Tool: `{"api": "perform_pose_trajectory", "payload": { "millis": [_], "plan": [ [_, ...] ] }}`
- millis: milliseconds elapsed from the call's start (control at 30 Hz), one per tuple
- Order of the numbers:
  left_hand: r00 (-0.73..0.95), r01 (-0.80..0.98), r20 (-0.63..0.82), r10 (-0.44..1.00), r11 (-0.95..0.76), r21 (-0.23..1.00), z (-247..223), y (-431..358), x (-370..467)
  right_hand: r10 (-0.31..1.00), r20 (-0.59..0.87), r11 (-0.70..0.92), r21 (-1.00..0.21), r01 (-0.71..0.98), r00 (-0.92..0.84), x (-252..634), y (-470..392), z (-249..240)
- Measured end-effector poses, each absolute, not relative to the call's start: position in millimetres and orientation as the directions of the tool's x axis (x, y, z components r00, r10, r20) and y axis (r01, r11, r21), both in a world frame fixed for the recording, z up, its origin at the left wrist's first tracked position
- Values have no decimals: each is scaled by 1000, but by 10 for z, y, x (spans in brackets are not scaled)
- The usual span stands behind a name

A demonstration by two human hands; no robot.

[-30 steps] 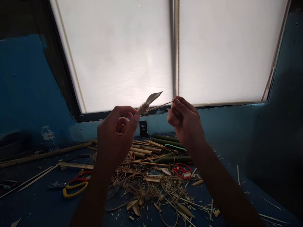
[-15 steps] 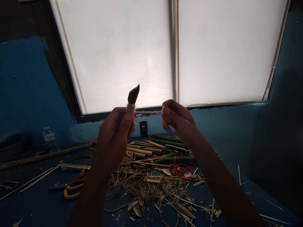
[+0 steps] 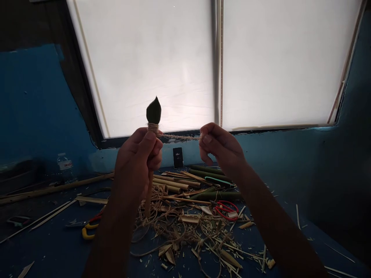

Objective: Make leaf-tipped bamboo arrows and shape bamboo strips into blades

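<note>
My left hand (image 3: 139,154) is closed around a stick (image 3: 148,195) held upright in front of the window. At the stick's top stands a dark green, leaf-shaped pointed piece (image 3: 154,111), its base bound with coils of twine (image 3: 153,128). The left thumb presses just under the coils. From them a strand of twine (image 3: 179,137) runs nearly level and taut to my right hand (image 3: 220,144), which pinches it between thumb and forefinger. The rest of the stick is hidden by the left fingers.
On the blue table lie tangled twine (image 3: 176,235), bamboo pieces (image 3: 171,183), shavings and red-handled scissors (image 3: 226,210). Yellow-and-red-handled scissors (image 3: 88,230) are partly behind my left forearm. A phone (image 3: 177,157) leans on the wall, and a bottle (image 3: 64,166) stands at the left.
The green piece has turned, showing its broader face, and moved slightly left with my left hand. More of the stick shows below. The twine strand between my hands looks longer.
</note>
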State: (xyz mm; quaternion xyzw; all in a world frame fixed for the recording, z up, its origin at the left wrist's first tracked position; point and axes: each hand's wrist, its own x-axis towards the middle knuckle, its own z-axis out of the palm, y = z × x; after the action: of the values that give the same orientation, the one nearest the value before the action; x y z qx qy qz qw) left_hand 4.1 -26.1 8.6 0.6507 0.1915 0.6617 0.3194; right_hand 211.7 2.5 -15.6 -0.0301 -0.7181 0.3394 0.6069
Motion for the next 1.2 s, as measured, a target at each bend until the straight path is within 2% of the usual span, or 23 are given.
{"api": "perform_pose_trajectory", "payload": {
  "millis": [167, 333, 400, 500, 567, 667, 800, 867, 933, 1067, 1200],
  "plan": [
    [68, -173, 718, 692, -701, 692, 86, -268, 41, 461, 864, 804, -503, -316, -202, 2141, 83, -160],
    [91, -98, 708, 700, -702, 706, 73, -214, 16, 507, 838, 820, -541, -187, -202, 2191, 70, -124],
    [109, -47, 712, 694, -712, 701, 63, -176, 14, 491, 853, 852, -512, -106, -177, 2193, -10, -109],
    [178, 6, 697, 694, -710, 705, 45, -143, 39, 387, 911, 915, -361, 182, -140, 2149, -138, -115],
    [228, 9, 688, 689, -708, 706, 34, -147, 67, 298, 932, 907, -208, 366, -208, 2092, -178, -139],
    [311, 27, 660, 684, -701, 713, 21, -180, 91, 208, 928, 877, -36, 479, -310, 2001, -156, -178],
    [377, 56, 604, 702, -669, 741, 2, -216, 77, 139, 947, 800, 66, 597, -290, 1964, -100, -183],
    [376, 38, 602, 704, -661, 750, -8, -212, 71, 123, 939, 821, 86, 565, -321, 1981, -101, -171],
    [372, 5, 608, 702, -656, 755, -14, -200, 74, 125, 927, 902, 42, 430, -352, 1996, -115, -158],
    [414, -122, 607, 678, -619, 775, -17, -214, 99, 194, 923, 981, -193, 35, -332, 1964, -143, -152],
    [473, -192, 592, 652, -580, 792, -3, -307, 118, 264, 909, 877, -365, -312, -323, 1887, -157, -162]
  ]
}}
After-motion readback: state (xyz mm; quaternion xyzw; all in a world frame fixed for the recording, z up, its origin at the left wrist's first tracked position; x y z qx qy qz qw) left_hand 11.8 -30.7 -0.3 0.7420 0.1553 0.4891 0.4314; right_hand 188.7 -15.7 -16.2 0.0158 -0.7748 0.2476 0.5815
